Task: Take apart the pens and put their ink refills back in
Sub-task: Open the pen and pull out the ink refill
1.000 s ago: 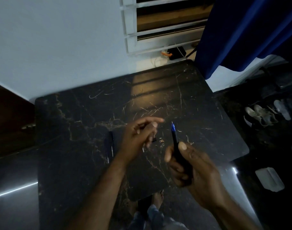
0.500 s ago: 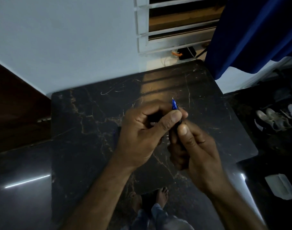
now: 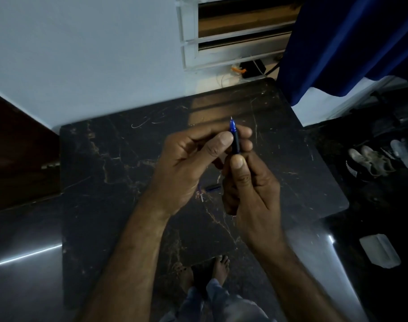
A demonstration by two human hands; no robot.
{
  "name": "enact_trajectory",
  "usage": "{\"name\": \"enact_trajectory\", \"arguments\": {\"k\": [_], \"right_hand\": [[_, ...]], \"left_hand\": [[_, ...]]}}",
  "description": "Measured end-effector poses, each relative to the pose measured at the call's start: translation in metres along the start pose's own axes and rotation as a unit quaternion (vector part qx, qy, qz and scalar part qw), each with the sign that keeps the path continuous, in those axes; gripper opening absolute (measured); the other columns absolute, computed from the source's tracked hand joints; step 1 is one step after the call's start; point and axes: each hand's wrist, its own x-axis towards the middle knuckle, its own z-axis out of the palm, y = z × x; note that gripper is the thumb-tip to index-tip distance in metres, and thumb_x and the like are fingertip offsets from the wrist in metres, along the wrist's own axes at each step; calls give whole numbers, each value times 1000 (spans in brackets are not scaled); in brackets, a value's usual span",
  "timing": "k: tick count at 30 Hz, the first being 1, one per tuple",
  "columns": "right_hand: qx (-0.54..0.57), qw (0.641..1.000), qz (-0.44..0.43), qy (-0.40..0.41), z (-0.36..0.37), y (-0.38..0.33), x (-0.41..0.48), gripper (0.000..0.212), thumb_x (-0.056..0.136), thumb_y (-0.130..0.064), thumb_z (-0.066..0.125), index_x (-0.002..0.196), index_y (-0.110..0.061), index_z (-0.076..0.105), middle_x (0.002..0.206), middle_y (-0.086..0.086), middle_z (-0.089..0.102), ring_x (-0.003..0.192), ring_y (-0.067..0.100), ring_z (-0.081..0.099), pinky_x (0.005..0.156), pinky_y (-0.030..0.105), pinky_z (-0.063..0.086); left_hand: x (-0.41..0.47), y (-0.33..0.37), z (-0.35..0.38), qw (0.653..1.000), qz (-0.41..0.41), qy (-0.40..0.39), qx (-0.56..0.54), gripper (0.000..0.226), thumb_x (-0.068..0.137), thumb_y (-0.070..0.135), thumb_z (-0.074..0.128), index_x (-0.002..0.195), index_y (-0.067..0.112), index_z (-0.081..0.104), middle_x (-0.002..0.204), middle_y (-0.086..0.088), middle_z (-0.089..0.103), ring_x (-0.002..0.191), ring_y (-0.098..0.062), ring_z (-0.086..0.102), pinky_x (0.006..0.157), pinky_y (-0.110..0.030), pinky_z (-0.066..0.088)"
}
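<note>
A dark pen with a blue tip stands nearly upright above the black marble table, tip pointing away from me. My right hand grips its lower barrel, thumb pressed just under the exposed part. My left hand pinches the upper section near the blue tip between thumb and fingers. Below the hands a small dark blue pen part lies on the table with a tiny pale piece beside it. The pen's lower end is hidden inside my right fist.
A pale wall and a louvred window stand behind the table, with a blue curtain at the right. Shoes and a white object lie on the dark floor to the right. My bare feet show under the near edge.
A second ago my left hand was apart from the pen, which the right held alone. The left has closed on the pen's tip end, and both hands have risen toward the table's far side.
</note>
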Motion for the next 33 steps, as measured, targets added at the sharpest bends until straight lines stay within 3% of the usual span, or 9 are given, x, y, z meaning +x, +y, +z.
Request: {"name": "enact_trajectory", "arguments": {"k": [4, 6, 11, 13, 15, 19, 24, 30, 33], "right_hand": [[8, 1000, -17, -17, 2, 5, 7, 34, 114, -20, 43, 99, 8, 56, 63, -9, 42, 47, 1, 35, 43, 23, 34], [5, 1000, -22, -14, 5, 6, 12, 33, 115, -14, 42, 98, 11, 55, 62, -4, 42, 47, 4, 36, 45, 23, 36], [-3, 998, -53, -22, 1, 0, 31, 27, 114, -6, 41, 98, -4, 63, 68, 7, 53, 50, 3, 42, 50, 26, 37], [0, 997, -61, -42, -4, -1, 33, 29, 115, -5, 40, 99, -12, 63, 66, 7, 54, 47, 3, 41, 47, 25, 36], [-10, 997, -60, -43, -5, 2, 32, 32, 115, -6, 40, 97, -19, 63, 64, -13, 52, 47, 1, 39, 47, 23, 35], [-38, 997, -59, -20, -4, 10, 29, 26, 114, -15, 45, 102, -1, 62, 68, -15, 49, 51, 2, 41, 51, 26, 37], [-29, 997, -62, -33, -14, 13, 29, 23, 116, -6, 40, 106, -3, 60, 72, -24, 63, 49, -4, 42, 46, 21, 37], [-66, 996, -62, 9, -12, 21, 28, 22, 113, -24, 47, 116, -11, 65, 66, 1, 47, 50, 10, 40, 48, 27, 38], [-100, 993, -67, 18, -12, 26, 28, 32, 111, -31, 48, 119, -5, 66, 71, 2, 53, 51, 10, 45, 49, 27, 41]], "left_hand": [[4, 1, 2, 996, 22, 75, 37, 4, 101, 8, 73, 103, 8, 75, 92, -2, 79, 88, -18, 77, 80, -32, 61], [10, 1, 10, 988, 32, 142, 59, 16, 95, 14, 79, 86, 16, 66, 78, 2, 68, 71, -15, 66, 70, -31, 57], [20, 3, 10, 998, 9, 66, 10, 25, 104, 23, 64, 124, 9, 69, 85, 8, 60, 76, -13, 58, 68, -31, 51], [23, 4, 3, 998, 11, 58, 7, 19, 105, 17, 64, 117, 8, 74, 83, 14, 67, 67, -9, 57, 59, -25, 47], [25, 1, 1, 997, 2, 76, 24, 2, 99, 15, 74, 99, 14, 76, 73, 11, 66, 56, -6, 55, 53, -20, 46], [31, -4, 9, 987, -18, 128, 92, 26, 95, 19, 84, 83, 14, 61, 65, 5, 52, 56, -9, 49, 54, -21, 47], [31, -5, -4, 998, -19, -22, 52, 21, 110, 17, 62, 124, 8, 75, 75, 13, 60, 59, -1, 57, 49, -15, 45], [33, -11, 9, 985, -3, 113, 131, 24, 94, 19, 87, 78, 20, 70, 58, 10, 62, 48, -3, 53, 50, -17, 45], [34, -16, 20, 980, -10, 142, 137, 31, 97, 28, 84, 78, 19, 61, 58, 6, 58, 49, -6, 54, 51, -18, 46]]}}
